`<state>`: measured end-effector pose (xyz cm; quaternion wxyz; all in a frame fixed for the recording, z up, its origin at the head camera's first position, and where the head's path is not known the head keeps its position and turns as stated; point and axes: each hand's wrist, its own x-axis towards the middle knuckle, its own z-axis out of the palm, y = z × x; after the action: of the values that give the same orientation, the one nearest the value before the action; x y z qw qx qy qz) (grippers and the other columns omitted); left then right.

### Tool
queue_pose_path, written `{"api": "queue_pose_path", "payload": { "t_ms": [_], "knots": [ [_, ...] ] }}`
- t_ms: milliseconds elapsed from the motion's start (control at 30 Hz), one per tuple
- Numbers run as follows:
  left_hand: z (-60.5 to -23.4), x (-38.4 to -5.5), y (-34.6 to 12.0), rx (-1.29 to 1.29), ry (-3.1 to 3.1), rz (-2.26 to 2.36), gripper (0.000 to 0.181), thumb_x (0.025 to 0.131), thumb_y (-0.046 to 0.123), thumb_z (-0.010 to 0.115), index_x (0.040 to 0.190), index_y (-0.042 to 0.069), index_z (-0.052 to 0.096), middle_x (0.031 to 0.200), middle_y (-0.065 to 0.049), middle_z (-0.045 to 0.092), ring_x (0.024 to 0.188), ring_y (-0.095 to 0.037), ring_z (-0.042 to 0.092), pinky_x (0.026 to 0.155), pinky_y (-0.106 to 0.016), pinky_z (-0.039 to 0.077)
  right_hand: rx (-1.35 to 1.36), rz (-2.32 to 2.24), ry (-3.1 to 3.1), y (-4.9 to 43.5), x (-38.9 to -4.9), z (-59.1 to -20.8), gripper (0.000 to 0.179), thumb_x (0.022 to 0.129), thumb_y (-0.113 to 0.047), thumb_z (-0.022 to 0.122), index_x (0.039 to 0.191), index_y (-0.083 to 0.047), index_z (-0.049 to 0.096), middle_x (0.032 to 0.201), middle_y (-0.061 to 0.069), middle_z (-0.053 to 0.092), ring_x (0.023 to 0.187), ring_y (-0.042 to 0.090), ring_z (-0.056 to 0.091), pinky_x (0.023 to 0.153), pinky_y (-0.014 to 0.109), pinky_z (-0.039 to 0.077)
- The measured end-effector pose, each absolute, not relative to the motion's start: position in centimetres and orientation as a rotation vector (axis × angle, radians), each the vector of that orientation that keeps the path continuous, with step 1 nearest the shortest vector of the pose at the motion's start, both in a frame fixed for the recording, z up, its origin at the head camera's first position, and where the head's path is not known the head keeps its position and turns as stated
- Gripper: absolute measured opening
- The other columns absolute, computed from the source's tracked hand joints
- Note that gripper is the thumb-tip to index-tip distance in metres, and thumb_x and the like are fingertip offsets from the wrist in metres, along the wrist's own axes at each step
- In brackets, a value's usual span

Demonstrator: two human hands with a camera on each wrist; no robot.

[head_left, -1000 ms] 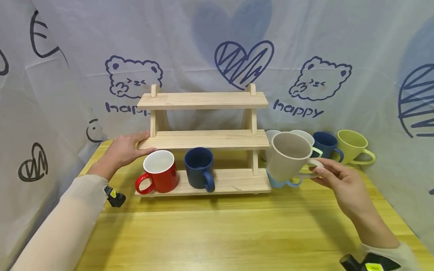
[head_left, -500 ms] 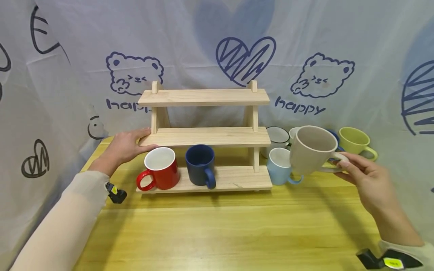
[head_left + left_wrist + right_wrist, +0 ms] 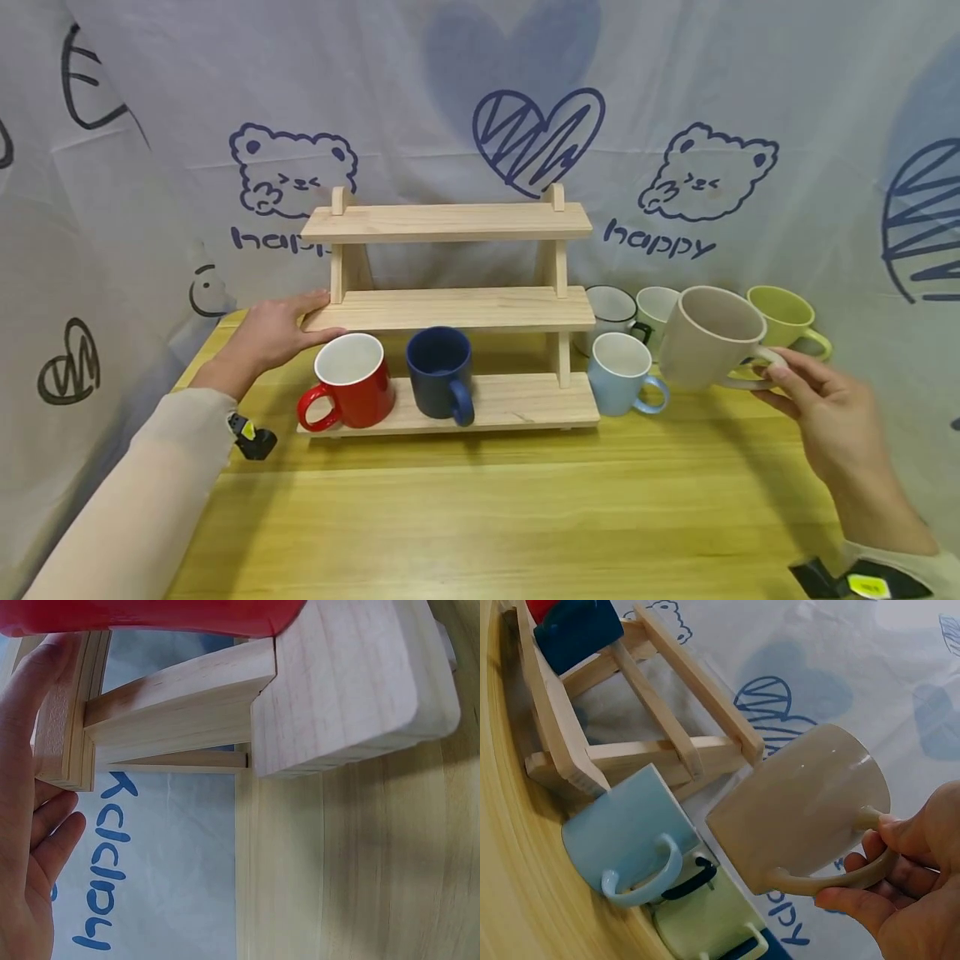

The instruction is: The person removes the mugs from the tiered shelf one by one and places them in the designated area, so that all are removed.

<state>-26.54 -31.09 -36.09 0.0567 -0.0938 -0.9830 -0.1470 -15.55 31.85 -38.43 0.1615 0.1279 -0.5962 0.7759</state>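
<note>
My right hand [image 3: 836, 421] pinches the handle of a beige mug [image 3: 701, 346], holding it upright above the table at the right. In the right wrist view, thumb and fingers close round that mug's handle. My left hand [image 3: 266, 337] grips the left end of the middle board of a three-tier wooden shelf [image 3: 457, 308]. The left wrist view has its fingers [image 3: 56, 836] on one side of the board and the thumb on the other. On the bottom board stand a red mug [image 3: 360, 387] and a navy mug [image 3: 438, 379], side by side.
Right of the shelf, on the wooden table [image 3: 510, 517], stand a light blue mug [image 3: 611, 379], a black-rimmed white mug [image 3: 606, 306], a pale green mug [image 3: 654, 310] and a yellow-green mug [image 3: 780, 312]. A printed cloth [image 3: 420, 125] encloses the back and sides.
My right hand has carried the beige mug to the right, away from the shelf, so the light blue mug is uncovered. My left hand keeps its hold on the shelf.
</note>
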Motion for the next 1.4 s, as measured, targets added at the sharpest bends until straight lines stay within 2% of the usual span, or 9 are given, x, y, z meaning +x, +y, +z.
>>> {"api": "queue_pose_path", "payload": {
  "t_ms": [433, 1000, 1400],
  "knots": [
    [-36.1, -26.6, -31.0, -0.285, -2.972, -0.432, 0.097, 0.078, 0.078, 0.056, 0.147, 0.011, 0.045, 0.145, -0.020, 0.045, 0.127, -0.047, 0.046, 0.096, -0.063, 0.042, 0.193, 2.142, -1.775, 32.5, -16.3, -40.6, 0.022, 0.093, -0.003, 0.062, 0.114, 0.003, 0.069, 0.097, 0.005, 0.069, 0.092, 0.010, 0.064, 0.075, 0.025, 0.056],
    [-35.8, -26.3, -30.7, -0.311, -2.961, -0.407, 0.092, 0.081, 0.073, 0.059, 0.146, 0.010, 0.045, 0.145, -0.020, 0.045, 0.128, -0.047, 0.045, 0.098, -0.063, 0.040, 0.232, 2.213, -1.723, 32.6, -17.5, -43.4, 0.021, 0.094, 0.002, 0.059, 0.111, 0.001, 0.070, 0.098, 0.002, 0.068, 0.093, 0.009, 0.064, 0.076, 0.024, 0.056],
    [-36.2, -26.4, -31.0, -0.310, -2.959, -0.393, 0.092, 0.081, 0.074, 0.058, 0.147, 0.010, 0.045, 0.144, -0.021, 0.045, 0.127, -0.048, 0.045, 0.098, -0.063, 0.040, 0.096, 2.227, -1.758, 32.3, -18.0, -45.0, 0.021, 0.093, -0.002, 0.062, 0.110, -0.007, 0.074, 0.099, -0.004, 0.071, 0.089, 0.005, 0.066, 0.075, 0.023, 0.056]
  ]
}}
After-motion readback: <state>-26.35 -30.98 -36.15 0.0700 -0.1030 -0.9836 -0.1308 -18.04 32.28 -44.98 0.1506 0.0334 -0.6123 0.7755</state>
